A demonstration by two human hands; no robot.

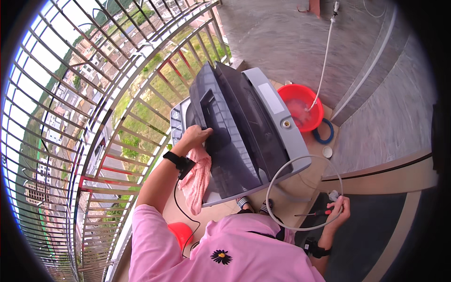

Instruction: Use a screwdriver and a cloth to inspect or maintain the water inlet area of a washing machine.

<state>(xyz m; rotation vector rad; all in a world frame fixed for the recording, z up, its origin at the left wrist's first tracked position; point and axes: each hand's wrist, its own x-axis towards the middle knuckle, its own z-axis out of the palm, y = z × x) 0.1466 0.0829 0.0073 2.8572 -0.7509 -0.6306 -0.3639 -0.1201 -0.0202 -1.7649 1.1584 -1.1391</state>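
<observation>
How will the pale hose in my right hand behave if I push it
The pale hose is probably springy rather than floppy, since it holds a wide open loop from your right hand. It looks light for its size, being so thin. Pushed, the loop may swing, as only that hand visibly grips it.

A grey plastic, box-shaped washing machine point(238, 136) stands on the beige tiled floor point(298, 183), right of the barred metal railing point(101, 181). A crumpled pink cloth point(197, 181) hangs at the machine's near left corner. Beyond its right edge, the round red plastic basin point(311, 124) sits before the grey wall point(277, 42), a thin white hose's point(327, 47) end in it, a blue ring point(324, 141) just beside it.
</observation>
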